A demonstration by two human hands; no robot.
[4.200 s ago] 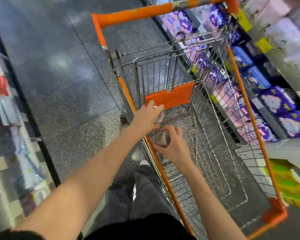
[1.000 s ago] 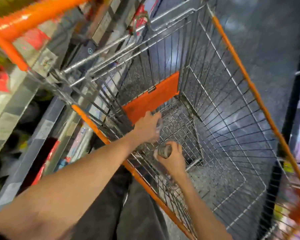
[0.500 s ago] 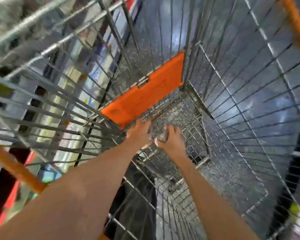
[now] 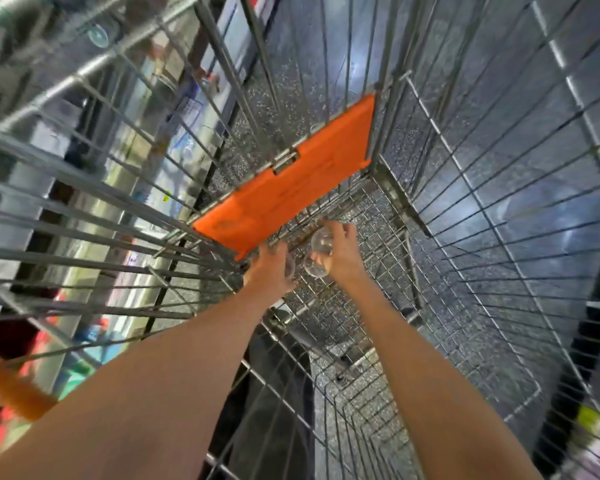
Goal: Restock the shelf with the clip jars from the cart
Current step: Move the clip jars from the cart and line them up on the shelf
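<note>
Both hands deep in wire cart [image 4: 482, 209], frame centre. Right hand [image 4: 343, 252] grasps two clear jars [image 4: 321, 239]. Left hand [image 4: 269, 271] clasps another jar [image 4: 289, 266]. Orange flap [image 4: 288, 188] directly above; blurred shelves [image 4: 84, 168] at left.

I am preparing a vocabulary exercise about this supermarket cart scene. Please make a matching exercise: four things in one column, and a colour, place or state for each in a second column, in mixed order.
Things:
1. child-seat flap
2. right hand
3. left hand
4. cart wall

Descriptions:
A. grey metal wire
B. orange plastic
C. grips clear jars, to the right of the other hand
D. low in the cart just under the flap's lower corner, on a partly hidden jar

Pairs: 1-B, 2-C, 3-D, 4-A
</note>
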